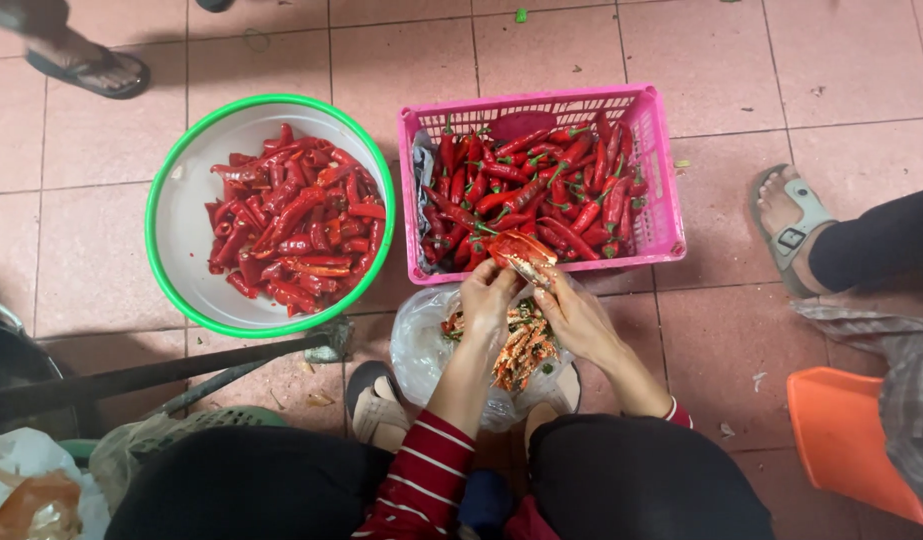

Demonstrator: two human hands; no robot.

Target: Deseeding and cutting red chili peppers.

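The person sits low over a clear plastic bag [431,350] spread on the tiled floor [81,200], and everything else is ranged around that bag within arm's reach. Directly above the bag, both hands meet on one split red chili [521,252]: the left hand [486,297] pinches one side of it and the right hand [571,310] pinches the other, fingers curled in rather than spread, apparently prying the pod open so that whatever falls lands in the bag. Seeds and orange-red scraps [521,350] already lie heaped there, which fits that reading. Just beyond the bag stands a pink plastic basket [661,180] of whole chilies with green stems, close enough to pick from without leaning. Beyond the bag and to the left sits a white bowl with a green rim [181,200] holding stemless, opened chilies. To the right of the bag, another person's sandalled foot [786,220] rests on the tiles beside an orange stool [841,440].
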